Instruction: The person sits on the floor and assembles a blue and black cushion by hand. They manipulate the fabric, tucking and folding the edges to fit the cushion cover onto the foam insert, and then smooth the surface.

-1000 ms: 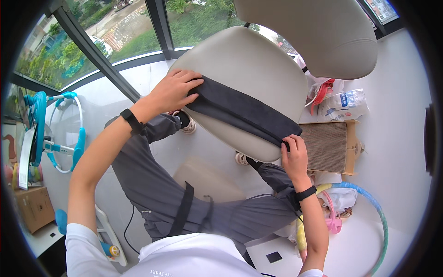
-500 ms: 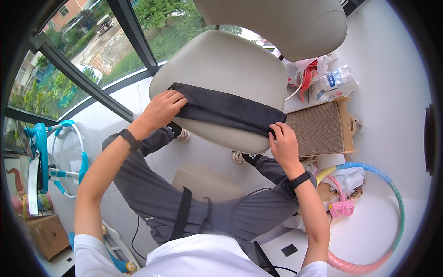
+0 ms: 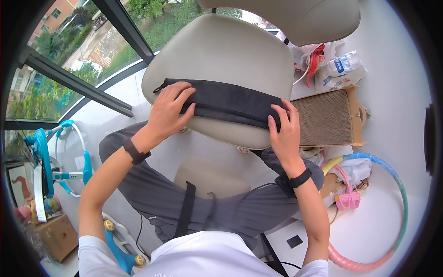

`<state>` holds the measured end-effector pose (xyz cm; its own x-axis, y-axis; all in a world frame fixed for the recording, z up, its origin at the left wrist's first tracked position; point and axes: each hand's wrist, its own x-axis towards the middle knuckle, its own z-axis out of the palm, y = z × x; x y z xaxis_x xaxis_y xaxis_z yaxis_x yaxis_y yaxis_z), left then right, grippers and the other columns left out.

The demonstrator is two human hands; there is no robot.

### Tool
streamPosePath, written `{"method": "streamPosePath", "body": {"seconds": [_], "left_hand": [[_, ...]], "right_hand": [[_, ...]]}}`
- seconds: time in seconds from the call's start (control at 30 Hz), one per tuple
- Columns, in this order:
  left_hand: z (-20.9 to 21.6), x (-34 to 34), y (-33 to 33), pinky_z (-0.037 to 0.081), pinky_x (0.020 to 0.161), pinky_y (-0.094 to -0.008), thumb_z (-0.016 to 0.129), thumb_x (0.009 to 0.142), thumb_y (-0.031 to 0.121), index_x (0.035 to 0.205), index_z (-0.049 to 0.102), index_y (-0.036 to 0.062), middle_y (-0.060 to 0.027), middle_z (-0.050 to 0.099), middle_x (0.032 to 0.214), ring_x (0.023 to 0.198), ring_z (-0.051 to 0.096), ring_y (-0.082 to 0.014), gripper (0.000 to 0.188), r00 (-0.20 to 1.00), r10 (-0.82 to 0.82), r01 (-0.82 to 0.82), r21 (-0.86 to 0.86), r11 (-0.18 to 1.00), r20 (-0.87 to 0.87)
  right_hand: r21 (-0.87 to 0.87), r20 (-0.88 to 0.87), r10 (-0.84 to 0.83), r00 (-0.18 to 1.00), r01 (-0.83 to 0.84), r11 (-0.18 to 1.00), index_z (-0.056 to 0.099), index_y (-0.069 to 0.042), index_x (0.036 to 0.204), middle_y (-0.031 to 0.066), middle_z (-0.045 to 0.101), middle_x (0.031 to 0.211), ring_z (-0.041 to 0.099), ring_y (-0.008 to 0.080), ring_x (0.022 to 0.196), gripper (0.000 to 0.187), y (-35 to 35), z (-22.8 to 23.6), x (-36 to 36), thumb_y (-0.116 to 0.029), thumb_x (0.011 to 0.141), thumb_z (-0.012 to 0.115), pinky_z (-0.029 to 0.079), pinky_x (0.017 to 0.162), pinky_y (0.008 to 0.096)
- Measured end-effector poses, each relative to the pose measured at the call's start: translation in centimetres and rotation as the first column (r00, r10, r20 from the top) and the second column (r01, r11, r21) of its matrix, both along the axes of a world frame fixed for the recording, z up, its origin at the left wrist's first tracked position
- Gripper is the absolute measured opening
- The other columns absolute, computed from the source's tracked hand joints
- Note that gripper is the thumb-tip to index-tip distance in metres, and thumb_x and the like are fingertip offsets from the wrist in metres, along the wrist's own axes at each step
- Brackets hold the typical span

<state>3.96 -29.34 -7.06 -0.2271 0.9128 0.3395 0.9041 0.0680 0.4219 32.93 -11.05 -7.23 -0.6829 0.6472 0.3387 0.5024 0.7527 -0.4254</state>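
Observation:
A long strip of folded black cloth [image 3: 226,100] lies across the beige chair seat [image 3: 221,51] in front of me. A thin dark cord loop sticks out at its left end. My left hand [image 3: 170,111] rests over that end, its fingers apart, with the thumb near the lower fold. At the opposite end, my right hand [image 3: 284,131] touches the cloth's edge with spread fingers and thumb. Neither hand is wrapped round the cloth. A fold line runs along the strip's lower part.
The chair's backrest [image 3: 304,21] rises at the far side. Right of the seat are a cardboard scratching board [image 3: 323,117], a white package [image 3: 341,71] and a multicoloured hoop [image 3: 401,203]. A teal-and-white frame [image 3: 86,166] stands left, near the windows.
My left hand has slid inward over the cloth and spread its fingers. My right fingers have moved up onto its right end. The strip looks flatter and straighter, and the view has shifted slightly.

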Motion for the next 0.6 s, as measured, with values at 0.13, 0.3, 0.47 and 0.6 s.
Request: {"method": "streamPosePath", "body": {"seconds": [0.13, 0.3, 0.47, 0.6], "left_hand": [[-2.1, 0.0, 2.0, 0.027, 0.122, -0.0479, 0.062, 0.096, 0.039, 0.151, 0.046, 0.0139, -0.0153, 0.042, 0.157, 0.147, 0.034, -0.0369, 0.063, 0.981, 0.032, -0.059, -0.137, 0.989, -0.192], [-3.1, -0.3, 1.8, 0.022, 0.123, -0.0531, 0.06, 0.093, 0.041, 0.153, 0.046, 0.0184, -0.0159, 0.038, 0.16, 0.148, 0.033, -0.0391, 0.065, 0.97, 0.02, -0.063, -0.172, 0.983, -0.241], [-3.5, -0.5, 1.7, 0.021, 0.122, -0.0563, 0.058, 0.085, 0.039, 0.147, 0.055, 0.0164, -0.0167, 0.043, 0.158, 0.147, 0.034, -0.0419, 0.066, 0.968, 0.038, -0.05, -0.043, 0.998, -0.248], [-3.9, -0.4, 1.4, 0.022, 0.121, -0.0557, 0.059, 0.085, 0.038, 0.147, 0.055, 0.0166, -0.0161, 0.043, 0.157, 0.146, 0.035, -0.0414, 0.066, 0.974, 0.022, -0.03, -0.034, 0.999, -0.226]], "right_hand": [[0.03, 0.189, -0.08, 0.979, 0.076, 0.997, 0.041, -0.004, 0.152, 0.0223, 0.035, 0.159, 0.032, 0.0383, 0.148, 0.064, -0.2, -2.8, -3.3, -0.034, 0.098, 0.058, 0.022, 0.122, 0.0513], [0.105, 0.219, -0.112, 0.969, 0.09, 0.99, 0.041, -0.006, 0.154, 0.02, 0.034, 0.162, 0.031, 0.0358, 0.15, 0.067, -0.3, -3.5, -3.1, -0.036, 0.095, 0.057, 0.019, 0.123, 0.0527], [0.079, 0.171, -0.13, 0.977, 0.118, 0.99, 0.044, -0.007, 0.152, 0.0178, 0.038, 0.16, 0.035, 0.0354, 0.147, 0.068, -0.2, -3.2, -3.6, -0.034, 0.092, 0.059, 0.021, 0.122, 0.0518], [0.094, 0.158, -0.149, 0.976, 0.135, 0.986, 0.046, -0.008, 0.151, 0.0174, 0.04, 0.158, 0.037, 0.0354, 0.146, 0.066, -0.7, -3.6, -3.1, -0.034, 0.092, 0.06, 0.022, 0.122, 0.0516]]}}
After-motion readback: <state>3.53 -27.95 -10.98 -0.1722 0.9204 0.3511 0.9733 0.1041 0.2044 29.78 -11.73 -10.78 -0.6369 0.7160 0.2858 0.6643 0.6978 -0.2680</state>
